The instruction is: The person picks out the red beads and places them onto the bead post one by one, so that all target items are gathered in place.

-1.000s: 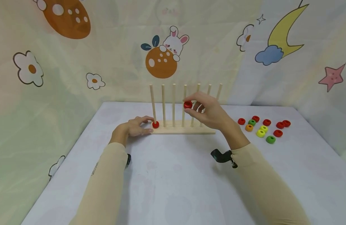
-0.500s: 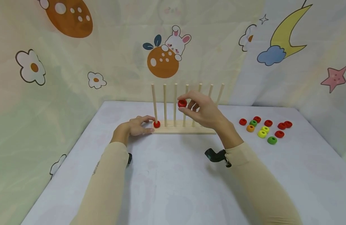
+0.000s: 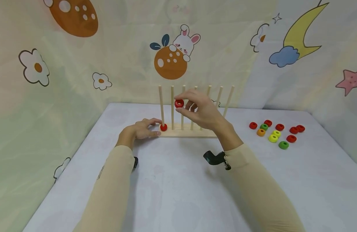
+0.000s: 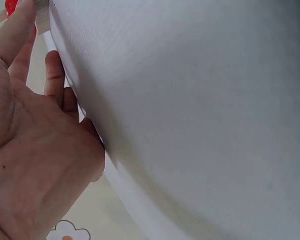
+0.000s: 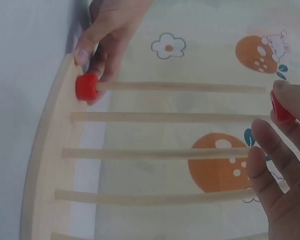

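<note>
A wooden peg rack [image 3: 190,132] with several upright pegs stands toward the back of the table. On its leftmost peg, a red bead [image 3: 163,127] sits down at the base. My left hand [image 3: 142,129] holds the rack's left end between thumb and index finger, beside that bead. In the right wrist view the left hand [image 5: 110,35] shows its thumb on the base's edge. Between thumb and index finger, my right hand [image 3: 200,108] pinches another red bead [image 3: 179,103], raised near the upper part of the second peg. The right hand covers parts of the middle pegs.
Several loose red, green, yellow and orange beads lie on the right of the white table [image 3: 167,187], among them a green bead [image 3: 284,145] and an orange bead [image 3: 261,132]. A printed cloth [image 3: 126,48] hangs behind the rack.
My right hand has moved left with the red bead, from around the fourth peg toward the second. The left hand stays at the rack's left end. The head view has shifted slightly.
</note>
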Action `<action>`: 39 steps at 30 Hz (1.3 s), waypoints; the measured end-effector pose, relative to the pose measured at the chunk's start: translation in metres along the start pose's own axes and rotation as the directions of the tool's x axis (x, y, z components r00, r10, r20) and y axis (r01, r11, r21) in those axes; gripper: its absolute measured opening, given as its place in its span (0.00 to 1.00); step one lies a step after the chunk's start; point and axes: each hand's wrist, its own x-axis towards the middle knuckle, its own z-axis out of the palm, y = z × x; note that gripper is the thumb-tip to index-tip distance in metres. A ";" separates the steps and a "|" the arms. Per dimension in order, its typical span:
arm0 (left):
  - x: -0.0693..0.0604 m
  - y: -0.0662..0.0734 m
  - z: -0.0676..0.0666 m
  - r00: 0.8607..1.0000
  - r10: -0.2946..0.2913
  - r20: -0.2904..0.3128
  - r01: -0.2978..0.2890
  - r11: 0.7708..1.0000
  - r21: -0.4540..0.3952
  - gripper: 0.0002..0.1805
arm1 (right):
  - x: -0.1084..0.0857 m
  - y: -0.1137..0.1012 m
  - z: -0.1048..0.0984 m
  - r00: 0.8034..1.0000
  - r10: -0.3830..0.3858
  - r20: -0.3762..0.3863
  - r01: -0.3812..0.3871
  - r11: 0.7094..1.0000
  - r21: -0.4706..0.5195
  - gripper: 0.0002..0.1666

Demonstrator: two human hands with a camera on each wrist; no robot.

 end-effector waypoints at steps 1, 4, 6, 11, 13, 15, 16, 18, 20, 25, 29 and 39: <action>0.000 0.001 -0.001 1.000 -0.004 0.002 0.004 1.000 -0.001 0.35 | 0.002 -0.001 0.001 1.000 -0.002 0.006 0.002 1.000 -0.003 0.21; -0.002 0.001 -0.002 1.000 -0.010 0.009 0.010 1.000 0.002 0.35 | 0.008 -0.003 0.002 1.000 -0.021 0.019 0.021 0.999 -0.027 0.20; -0.002 0.001 -0.003 1.000 -0.012 0.011 0.012 1.000 -0.001 0.35 | 0.013 -0.005 0.003 0.999 -0.037 0.022 0.038 0.999 -0.037 0.20; 0.001 0.002 0.000 1.000 -0.023 0.014 0.024 0.999 -0.027 0.35 | 0.024 -0.009 0.009 0.998 -0.064 0.022 0.065 0.997 -0.047 0.21; 0.002 0.002 0.001 0.999 -0.032 0.015 0.033 0.999 -0.024 0.35 | 0.028 -0.011 0.012 0.997 -0.074 0.028 0.076 0.996 -0.050 0.20; 0.003 0.001 0.002 0.999 -0.041 0.015 0.041 0.999 -0.021 0.35 | 0.031 -0.012 0.014 0.996 -0.082 0.033 0.084 0.994 -0.064 0.20; 0.004 0.001 0.002 0.999 -0.042 0.013 0.042 0.999 -0.020 0.35 | 0.033 -0.012 0.015 0.996 -0.086 0.034 0.088 0.994 -0.064 0.20; 0.003 0.002 0.002 0.999 -0.036 0.008 0.036 0.999 -0.019 0.35 | 0.036 -0.013 0.016 0.996 -0.084 0.029 0.086 0.994 -0.063 0.20; 0.002 0.002 0.002 1.000 -0.031 0.003 0.031 0.999 -0.021 0.35 | 0.040 -0.014 0.017 0.997 -0.071 0.015 0.071 0.996 -0.062 0.20; 0.001 0.003 0.000 0.999 -0.040 -0.001 0.040 0.999 -0.014 0.35 | 0.049 -0.018 0.019 1.000 -0.012 -0.011 0.011 0.995 -0.097 0.20; 0.004 0.003 0.002 0.998 -0.062 -0.004 0.062 0.998 -0.022 0.34 | 0.056 -0.021 0.020 1.000 0.023 -0.011 -0.025 0.987 -0.156 0.20; 0.002 0.002 -0.001 0.999 -0.036 -0.004 0.036 0.999 -0.038 0.34 | 0.067 -0.023 0.024 0.991 0.129 -0.018 -0.130 0.971 -0.201 0.20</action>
